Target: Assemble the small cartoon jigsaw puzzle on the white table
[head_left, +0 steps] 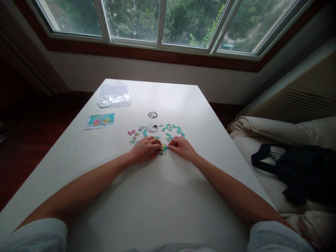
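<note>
Between my two hands lies a small cluster of joined jigsaw puzzle pieces, yellow, teal and pale green. My left hand curves over the left side of this cluster, its bent fingers closed on the pieces there and hiding some of them. From the right, my right hand comes in with thumb and forefinger pinched at the cluster's right edge, apparently on a puzzle piece that is mostly covered. Beyond the right hand are scattered teal loose pieces. Pink and green loose pieces lie past the left hand.
A round silvery disc and a smaller round one lie farther back on the white table. At left are a cartoon picture card and a clear plastic packet. Dark clothing rests on a pale seat at right.
</note>
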Demonstrator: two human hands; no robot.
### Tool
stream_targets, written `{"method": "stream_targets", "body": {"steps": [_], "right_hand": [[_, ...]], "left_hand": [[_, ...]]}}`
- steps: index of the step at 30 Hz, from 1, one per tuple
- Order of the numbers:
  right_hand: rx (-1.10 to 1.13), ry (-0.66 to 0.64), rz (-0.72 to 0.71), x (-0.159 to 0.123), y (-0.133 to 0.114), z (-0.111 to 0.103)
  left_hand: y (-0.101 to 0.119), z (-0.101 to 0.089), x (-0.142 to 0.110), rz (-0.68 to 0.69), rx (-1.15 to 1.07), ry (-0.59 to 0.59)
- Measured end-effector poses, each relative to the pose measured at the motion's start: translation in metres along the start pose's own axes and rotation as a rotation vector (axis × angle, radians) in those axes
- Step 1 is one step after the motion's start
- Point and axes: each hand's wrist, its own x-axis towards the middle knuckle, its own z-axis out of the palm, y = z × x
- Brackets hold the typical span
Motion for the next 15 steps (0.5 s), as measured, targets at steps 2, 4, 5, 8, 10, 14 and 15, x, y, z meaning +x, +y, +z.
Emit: {"method": "stream_targets", "body": {"steps": [2, 4, 5, 8, 10, 14, 15], "right_hand": [[-0.051, 0.019, -0.012, -0.0003, -0.0014, 0.0009], [-0.086, 0.025, -0.025, -0.0009, -0.0021, 0.0012], [-0.098, 0.026, -0.03, -0.0012, -0.0023, 0.0013], [-0.131, 0.035, -0.039, -0.0022, -0.0029, 0.002], [-0.153, 0.046, -0.048, -0.0026, -0.0033, 0.0029], [-0.177, 0.066, -0.081, -0.0033, -0.0034, 0.0049], [-0.182, 0.067, -0.086, -0.0035, -0.0034, 0.0051]], "left_hand": [[-0.0001, 0.0002, 0.0, 0.003, 0.012, 0.001], [-0.0002, 0.0004, 0.0, 0.004, 0.022, -0.002], [-0.0002, 0.0005, 0.0, 0.004, 0.027, -0.002], [-0.0005, 0.0009, 0.0, 0.005, 0.035, -0.001], [-0.0007, 0.0011, 0.0001, 0.008, 0.036, 0.0], [-0.0009, 0.0013, 0.0002, 0.008, 0.036, -0.006], [-0.0008, 0.0013, 0.0002, 0.007, 0.036, -0.008]]}}
